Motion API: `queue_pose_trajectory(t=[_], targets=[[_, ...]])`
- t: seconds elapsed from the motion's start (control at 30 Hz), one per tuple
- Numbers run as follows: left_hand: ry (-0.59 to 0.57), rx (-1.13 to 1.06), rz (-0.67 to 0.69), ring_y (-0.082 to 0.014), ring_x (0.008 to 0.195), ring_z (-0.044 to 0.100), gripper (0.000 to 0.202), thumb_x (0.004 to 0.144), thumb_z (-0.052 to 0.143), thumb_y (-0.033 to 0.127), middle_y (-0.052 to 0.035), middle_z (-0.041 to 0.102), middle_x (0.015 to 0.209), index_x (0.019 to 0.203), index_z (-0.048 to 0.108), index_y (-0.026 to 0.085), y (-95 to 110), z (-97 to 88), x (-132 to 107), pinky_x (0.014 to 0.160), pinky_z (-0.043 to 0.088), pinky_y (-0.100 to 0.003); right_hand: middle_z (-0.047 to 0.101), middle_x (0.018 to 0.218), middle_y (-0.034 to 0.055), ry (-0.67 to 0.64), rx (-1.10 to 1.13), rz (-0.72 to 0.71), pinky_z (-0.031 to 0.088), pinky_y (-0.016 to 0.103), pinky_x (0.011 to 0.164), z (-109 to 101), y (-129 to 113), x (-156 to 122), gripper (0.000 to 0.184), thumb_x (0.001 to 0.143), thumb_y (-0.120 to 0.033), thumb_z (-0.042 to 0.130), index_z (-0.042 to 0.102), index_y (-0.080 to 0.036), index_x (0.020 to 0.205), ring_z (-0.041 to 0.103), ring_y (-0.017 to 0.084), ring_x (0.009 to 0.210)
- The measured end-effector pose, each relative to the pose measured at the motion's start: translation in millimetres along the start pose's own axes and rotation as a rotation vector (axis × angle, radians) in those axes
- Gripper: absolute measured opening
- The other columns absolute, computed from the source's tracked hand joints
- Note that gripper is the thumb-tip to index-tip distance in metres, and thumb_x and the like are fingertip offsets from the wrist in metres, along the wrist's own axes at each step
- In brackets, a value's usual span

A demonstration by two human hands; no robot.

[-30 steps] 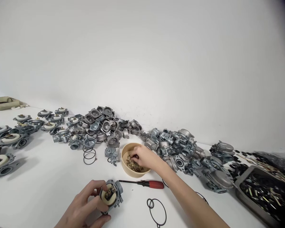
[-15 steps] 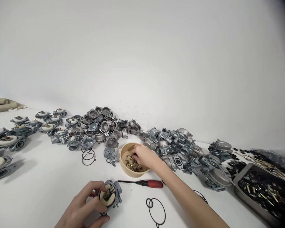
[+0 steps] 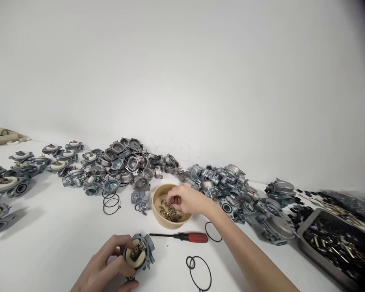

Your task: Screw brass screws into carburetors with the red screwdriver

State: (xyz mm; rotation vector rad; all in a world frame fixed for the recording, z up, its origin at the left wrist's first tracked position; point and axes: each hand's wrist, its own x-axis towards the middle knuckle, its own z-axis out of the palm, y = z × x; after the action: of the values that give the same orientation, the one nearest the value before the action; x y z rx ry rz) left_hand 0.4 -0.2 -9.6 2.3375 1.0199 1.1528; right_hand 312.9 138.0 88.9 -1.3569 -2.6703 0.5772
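My left hand point(image 3: 109, 263) grips a grey metal carburetor body point(image 3: 146, 248) at the front of the table, its thumb and fingers around the sides. A cream-coloured float point(image 3: 132, 259) with dark and brass parts faces up in it. My right hand point(image 3: 184, 198) is inside a tan round tub point(image 3: 160, 219), fingers bent and pinched together just over the small brass screws point(image 3: 171, 214). Whether a screw is between the fingertips is hidden. Between the tub and my left hand lies a screwdriver point(image 3: 196, 237) with a red and black handle.
Float bowls point(image 3: 133, 164) are heaped behind the tub, and carburetor bodies point(image 3: 227, 182) are piled to the right. Bodies with white floats point(image 3: 5, 182) stand at left. Black rubber rings point(image 3: 200, 272) lie in front. A metal tray point(image 3: 310, 251) of small parts sits at far right.
My right hand has lifted slightly and shifted a little within the tub, uncovering more screws. My left hand keeps hold of the carburetor body. The view has shifted slightly.
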Motion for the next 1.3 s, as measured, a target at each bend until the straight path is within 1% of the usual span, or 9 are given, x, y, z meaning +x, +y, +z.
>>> queue_pose_trajectory(t=[0.07, 0.17, 0.27, 0.33, 0.43, 0.67, 0.83, 1.0, 1.3], targets=[[-0.004, -0.004, 0.003, -0.0179, 0.091, 0.069, 0.007, 0.094, 0.071, 0.023, -0.0082, 0.068, 0.126, 0.089, 0.068, 0.026, 0, -0.4, 0, 0.081, 0.058, -0.024, 0.083, 0.106, 0.003, -0.068, 0.013, -0.02, 0.051, 0.021, 0.066, 2, -2, -1, 0.037, 0.085, -0.004, 0.067, 0.085, -0.026, 0.108, 0.072, 0.014, 0.08], [-0.001, -0.01, 0.014, -0.018, 0.091, 0.07, 0.007, 0.093, 0.073, 0.023, -0.0084, 0.068, 0.126, 0.089, 0.068, 0.026, 0, -1.3, 1, 0.082, 0.059, -0.024, 0.084, 0.1, 0.0047, -0.132, 0.0, 0.0, 0.048, 0.021, 0.06, 8, -4, 1, 0.039, 0.083, -0.002, 0.065, 0.088, -0.025, 0.104, 0.071, 0.015, 0.073], [0.006, -0.003, 0.034, -0.0178, 0.092, 0.071, 0.009, 0.092, 0.073, 0.019, -0.0078, 0.069, 0.126, 0.089, 0.068, 0.026, 2, -2.2, 3, 0.084, 0.058, -0.024, 0.084, 0.099, 0.0074, -0.139, -0.026, 0.037, 0.045, 0.021, 0.056, 13, -1, 5, 0.039, 0.083, -0.001, 0.065, 0.089, -0.022, 0.105, 0.071, 0.016, 0.073], [0.01, 0.005, 0.046, -0.018, 0.094, 0.071, 0.01, 0.091, 0.072, 0.018, -0.0076, 0.068, 0.126, 0.089, 0.068, 0.026, 2, -2.4, 4, 0.085, 0.058, -0.024, 0.085, 0.1, 0.0069, -0.141, -0.034, 0.043, 0.045, 0.021, 0.058, 14, 1, 6, 0.038, 0.082, -0.001, 0.066, 0.089, -0.022, 0.103, 0.072, 0.016, 0.077], [0.017, 0.011, 0.056, -0.0183, 0.093, 0.071, 0.008, 0.093, 0.07, 0.02, -0.0081, 0.069, 0.126, 0.09, 0.067, 0.026, 3, -2.0, 4, 0.084, 0.059, -0.025, 0.085, 0.101, 0.0047, -0.143, -0.029, 0.03, 0.047, 0.021, 0.063, 14, 4, 7, 0.038, 0.081, 0.001, 0.066, 0.089, -0.023, 0.099, 0.073, 0.017, 0.082], [0.006, 0.033, 0.056, -0.019, 0.091, 0.072, 0.007, 0.095, 0.068, 0.022, -0.0095, 0.07, 0.126, 0.091, 0.066, 0.027, 1, -1.4, 2, 0.084, 0.06, -0.027, 0.085, 0.105, 0.0046, -0.141, 0.017, -0.022, 0.049, 0.022, 0.062, 8, 2, 2, 0.04, 0.085, -0.001, 0.062, 0.089, -0.024, 0.105, 0.073, 0.017, 0.081], [0.024, 0.047, 0.048, -0.0198, 0.094, 0.072, 0.01, 0.094, 0.068, 0.019, -0.0088, 0.07, 0.125, 0.089, 0.066, 0.027, 6, -3.3, 4, 0.085, 0.06, -0.028, 0.085, 0.094, 0.0008, -0.195, 0.045, -0.044, 0.049, 0.022, 0.062, 12, 1, 4, 0.036, 0.082, -0.002, 0.066, 0.09, -0.025, 0.096, 0.071, 0.015, 0.073], [0.016, 0.041, 0.028, -0.0195, 0.094, 0.071, 0.008, 0.096, 0.069, 0.022, -0.01, 0.069, 0.127, 0.089, 0.068, 0.026, 8, -4.4, 4, 0.084, 0.061, -0.027, 0.086, 0.095, 0.0011, -0.191, 0.044, -0.033, 0.048, 0.022, 0.063, 15, -1, 5, 0.034, 0.081, -0.004, 0.066, 0.09, -0.025, 0.095, 0.072, 0.015, 0.075], [0.002, 0.036, 0.044, -0.02, 0.094, 0.072, 0.008, 0.096, 0.069, 0.023, -0.0095, 0.069, 0.128, 0.089, 0.068, 0.026, 9, -6.5, 7, 0.084, 0.061, -0.026, 0.083, 0.084, 0.0014, -0.219, 0.056, 0.012, 0.042, 0.02, 0.054, 7, -7, 3, 0.03, 0.076, -0.006, 0.071, 0.089, -0.024, 0.092, 0.065, 0.013, 0.065]])
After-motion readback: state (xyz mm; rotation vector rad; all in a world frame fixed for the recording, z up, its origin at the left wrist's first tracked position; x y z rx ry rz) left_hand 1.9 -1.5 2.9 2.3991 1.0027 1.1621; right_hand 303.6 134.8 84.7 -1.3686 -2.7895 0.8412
